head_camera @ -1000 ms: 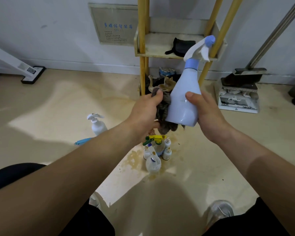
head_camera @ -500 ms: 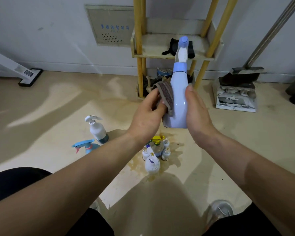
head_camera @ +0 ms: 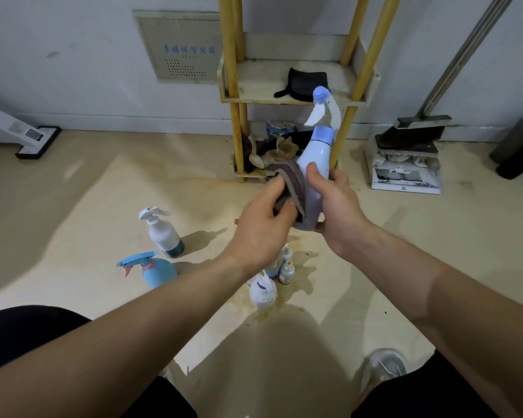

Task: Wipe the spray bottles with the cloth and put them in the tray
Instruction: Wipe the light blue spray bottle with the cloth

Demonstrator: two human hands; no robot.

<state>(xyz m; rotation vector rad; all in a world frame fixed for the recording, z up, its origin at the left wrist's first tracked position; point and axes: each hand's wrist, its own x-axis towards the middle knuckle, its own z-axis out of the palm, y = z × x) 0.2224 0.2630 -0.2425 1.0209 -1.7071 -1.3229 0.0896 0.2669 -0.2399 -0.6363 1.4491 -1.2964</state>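
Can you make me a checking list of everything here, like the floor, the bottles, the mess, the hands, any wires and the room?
Surface: pale floor, stained yellowish around the small bottles.
Job's things: lilac-capped spray bottle held up, cloth against its side; white spray bottle standing on the floor, blue spray bottle beside it; tray not seen.
Clutter: the small bottles, clustered on the floor.
Grips: left grip holds the cloth; right grip holds the lilac-capped bottle's body.
Cables: nothing seen.
Surroundings: yellow-posted shelf with a black cloth on it; dustpan by the wall.
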